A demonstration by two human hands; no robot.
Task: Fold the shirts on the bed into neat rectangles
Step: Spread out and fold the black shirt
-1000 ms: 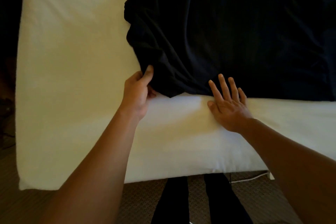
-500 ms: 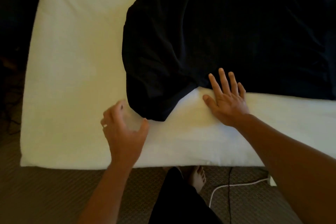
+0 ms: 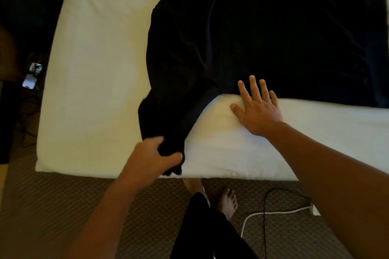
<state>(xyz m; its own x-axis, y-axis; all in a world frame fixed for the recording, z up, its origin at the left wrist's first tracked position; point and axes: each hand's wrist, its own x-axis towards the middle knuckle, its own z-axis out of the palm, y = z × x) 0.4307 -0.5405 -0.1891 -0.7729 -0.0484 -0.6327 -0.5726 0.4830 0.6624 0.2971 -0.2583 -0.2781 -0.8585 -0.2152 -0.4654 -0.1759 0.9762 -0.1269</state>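
- Feet (image 3: 226,200) and dark trouser legs stand on patterned carpet (image 3: 52,206) at the bed's near edge, with a white cable (image 3: 273,213) and a black one looping just to the right.
- The left hand (image 3: 155,156) grips the shirt's (image 3: 263,33) near left corner, thumb and fingers curled round a bunched tail of black cloth at the mattress edge. A second ago it pinched that corner further up the bed; half a second ago it hung free of the cloth, so it has re-gripped and drawn the corner toward the person.
- That pull has stretched the left side into a long strip. I judge this is straightening the shirt before a fold, so the task is still early.
- The right hand (image 3: 257,107) stays flat, fingers spread and straight, pressing the hem onto the bed (image 3: 94,69).
- The shirt lies across the bed's far right part, running out of frame at the top and right.
- Its collar and sleeves are lost in the dark; whether it is one shirt or several I cannot tell.
- A small lit object (image 3: 31,78) sits on the floor at far left, too dim to identify.
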